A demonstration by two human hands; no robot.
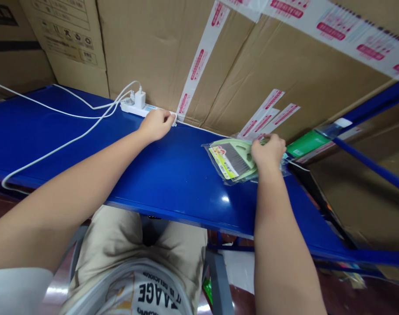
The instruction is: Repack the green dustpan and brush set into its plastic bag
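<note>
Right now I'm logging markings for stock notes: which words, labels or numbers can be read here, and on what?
"AGE": upside-down letters on the person's shirt; the rest is cut off.
Red print on the box tape: too blurred.
Card in the brush packet under the right hand: too small.
Symbols on the carton: unreadable.

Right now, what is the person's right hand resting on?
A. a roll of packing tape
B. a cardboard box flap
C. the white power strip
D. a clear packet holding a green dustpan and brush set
D: the right hand lies on the clear packet of a green dustpan and brush set on the blue table, while the left hand is at the white power strip.
</note>
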